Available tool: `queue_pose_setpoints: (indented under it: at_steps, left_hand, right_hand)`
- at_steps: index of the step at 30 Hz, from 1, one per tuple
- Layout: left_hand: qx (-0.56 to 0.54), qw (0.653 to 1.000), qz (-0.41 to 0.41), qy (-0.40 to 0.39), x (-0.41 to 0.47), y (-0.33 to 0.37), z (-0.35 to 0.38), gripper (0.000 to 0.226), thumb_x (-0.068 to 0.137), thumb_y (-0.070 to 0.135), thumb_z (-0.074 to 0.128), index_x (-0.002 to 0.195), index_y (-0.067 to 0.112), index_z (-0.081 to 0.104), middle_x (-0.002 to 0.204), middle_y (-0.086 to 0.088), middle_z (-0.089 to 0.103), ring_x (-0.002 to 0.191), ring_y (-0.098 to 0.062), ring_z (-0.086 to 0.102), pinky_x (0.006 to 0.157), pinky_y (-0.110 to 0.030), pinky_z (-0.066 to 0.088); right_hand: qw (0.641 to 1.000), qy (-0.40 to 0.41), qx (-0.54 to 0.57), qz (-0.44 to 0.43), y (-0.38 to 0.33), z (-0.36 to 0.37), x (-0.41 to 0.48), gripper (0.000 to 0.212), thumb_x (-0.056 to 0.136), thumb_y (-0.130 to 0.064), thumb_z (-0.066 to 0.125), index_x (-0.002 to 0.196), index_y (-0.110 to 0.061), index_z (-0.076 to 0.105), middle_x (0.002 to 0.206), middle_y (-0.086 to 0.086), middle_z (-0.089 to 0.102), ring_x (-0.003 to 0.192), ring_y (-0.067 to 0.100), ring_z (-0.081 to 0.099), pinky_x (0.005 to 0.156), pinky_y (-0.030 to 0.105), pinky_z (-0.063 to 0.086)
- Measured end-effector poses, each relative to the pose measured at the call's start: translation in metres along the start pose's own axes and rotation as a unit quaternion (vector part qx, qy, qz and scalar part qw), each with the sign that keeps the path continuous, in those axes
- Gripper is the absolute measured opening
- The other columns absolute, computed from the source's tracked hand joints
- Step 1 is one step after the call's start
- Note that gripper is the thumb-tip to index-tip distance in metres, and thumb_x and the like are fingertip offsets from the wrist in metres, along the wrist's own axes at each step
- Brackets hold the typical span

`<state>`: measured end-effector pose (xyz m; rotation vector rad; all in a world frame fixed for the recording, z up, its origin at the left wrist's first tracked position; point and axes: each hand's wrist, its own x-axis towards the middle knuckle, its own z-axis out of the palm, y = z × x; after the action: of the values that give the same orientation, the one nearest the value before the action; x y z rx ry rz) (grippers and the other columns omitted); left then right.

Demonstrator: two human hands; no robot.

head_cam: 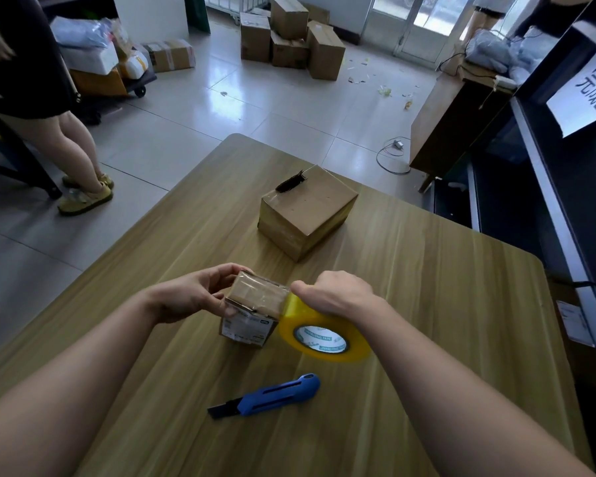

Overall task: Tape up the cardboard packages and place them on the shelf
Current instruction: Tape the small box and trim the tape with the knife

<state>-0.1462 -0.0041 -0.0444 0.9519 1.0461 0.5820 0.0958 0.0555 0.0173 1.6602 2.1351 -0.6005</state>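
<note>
The left hand [190, 292] grasps a small box [253, 309] from its left side, fingers curled over the top edge and thumb against the near face, pinning it on the wooden bench [427, 304]. The box stands between the two hands, its top covered in glossy clear tape and a white printed label on the face towards the camera.

The right hand [338, 292] is clenched over a tape roll [324, 333], a yellowish roll with a white printed core, held on edge just right of the box. The thumb presses at the box's top right corner, where a strip of tape runs from the roll onto the top. The roll touches the box's right side; whether it rests on the bench or is lifted is unclear.

Below the right hand, nearer the camera, a blue knife [272, 395] lies flat on the bench with its dark blade end pointing left, apart from both hands.

Beyond the hands, well apart, a larger box [307, 210] sits on the bench, closed, with tape on its left sides and a dark scrap on its far top edge.

To the right of the right hand, past the bench edge, stands a dark shelf [547, 201] bearing a white paper sign [589, 94]. Far left, a person's legs [80, 153] stand on the tiled floor, and a pile of boxes [289, 36] sits at the far wall.
</note>
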Motion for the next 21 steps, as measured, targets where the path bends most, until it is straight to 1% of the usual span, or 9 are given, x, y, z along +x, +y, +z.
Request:
queue_pose_setpoints:
  at_steps: [3,6,8,11,13,15,17,19,21]
  left_hand:
    - [0.055,0.998,-0.019,0.015,-0.003,0.008,-0.001,0.067,0.074,-0.007,0.067,0.132,0.023,0.049,0.136,0.004,0.052,0.125,-0.015,0.049,0.09,-0.029,0.052]
    - [0.111,0.993,-0.036,0.032,-0.004,0.018,0.003,0.065,0.08,-0.008,0.064,0.13,0.032,0.048,0.136,0.006,0.049,0.125,-0.013,0.046,0.095,-0.029,0.047]
    - [0.12,0.989,-0.052,0.07,-0.005,0.025,0.009,0.073,0.082,-0.01,0.061,0.138,0.032,0.04,0.138,0.001,0.045,0.124,-0.017,0.046,0.094,-0.028,0.047]
    - [0.165,0.974,-0.054,0.142,-0.004,0.03,0.023,0.096,0.079,-0.012,0.063,0.151,0.033,0.02,0.142,0.0,0.029,0.121,-0.02,0.041,0.094,-0.032,0.05]
    - [0.217,0.961,-0.039,0.166,-0.002,0.03,0.035,0.094,0.079,-0.008,0.064,0.151,0.034,0.02,0.137,0.005,0.022,0.114,-0.018,0.043,0.087,-0.032,0.054]
    - [0.256,0.948,-0.031,0.188,0.0,0.03,0.045,0.083,0.083,0.004,0.064,0.151,0.028,0.023,0.139,0.006,0.021,0.114,-0.016,0.041,0.084,-0.027,0.052]
    - [0.248,0.945,-0.037,0.21,0.005,0.031,0.051,0.075,0.087,0.016,0.061,0.152,0.023,0.023,0.148,0.004,0.02,0.122,-0.015,0.036,0.092,-0.028,0.047]
    - [0.268,0.931,-0.063,0.24,0.012,0.032,0.057,0.072,0.093,0.037,0.055,0.153,0.023,0.018,0.156,0.002,0.015,0.136,-0.021,0.027,0.107,-0.04,0.039]
    - [0.359,0.886,-0.098,0.277,0.018,0.03,0.061,0.077,0.093,0.059,0.042,0.154,0.025,0.011,0.161,0.0,0.009,0.146,-0.026,0.011,0.117,-0.05,0.02]
  right_hand:
    - [0.999,-0.033,0.023,-0.006,-0.002,-0.003,0.001,0.055,0.093,-0.062,0.037,0.117,-0.017,0.058,0.103,0.003,0.055,0.093,0.024,0.056,0.081,0.034,0.047]
    - [0.998,-0.042,0.036,-0.013,-0.004,-0.002,0.002,0.053,0.093,-0.06,0.042,0.119,-0.016,0.058,0.102,0.002,0.055,0.091,0.022,0.057,0.078,0.033,0.047]
    - [0.998,-0.036,0.043,-0.016,-0.006,-0.001,0.003,0.051,0.093,-0.061,0.042,0.113,-0.016,0.058,0.1,0.002,0.057,0.09,0.022,0.057,0.076,0.032,0.046]
    - [0.998,-0.032,0.053,-0.015,-0.012,0.001,0.005,0.054,0.094,-0.062,0.041,0.112,-0.014,0.058,0.101,0.003,0.058,0.092,0.022,0.059,0.079,0.033,0.05]
    - [0.998,-0.033,0.053,-0.014,-0.016,0.002,0.005,0.055,0.094,-0.063,0.041,0.113,-0.014,0.058,0.101,0.004,0.058,0.092,0.023,0.059,0.081,0.033,0.051]
    - [0.998,-0.033,0.054,-0.012,-0.018,0.002,0.006,0.056,0.094,-0.062,0.041,0.115,-0.014,0.058,0.101,0.004,0.057,0.093,0.023,0.059,0.08,0.034,0.05]
    - [0.998,-0.032,0.059,-0.011,-0.02,0.002,0.006,0.057,0.094,-0.062,0.04,0.118,-0.013,0.058,0.102,0.004,0.057,0.093,0.023,0.058,0.078,0.033,0.047]
    - [0.997,-0.03,0.065,-0.013,-0.022,0.002,0.005,0.059,0.096,-0.06,0.038,0.122,-0.012,0.058,0.108,0.007,0.059,0.096,0.024,0.057,0.08,0.034,0.047]
    - [0.995,-0.036,0.093,-0.004,-0.026,0.001,0.002,0.059,0.099,-0.055,0.033,0.13,-0.01,0.054,0.124,0.011,0.059,0.105,0.027,0.057,0.088,0.037,0.045]
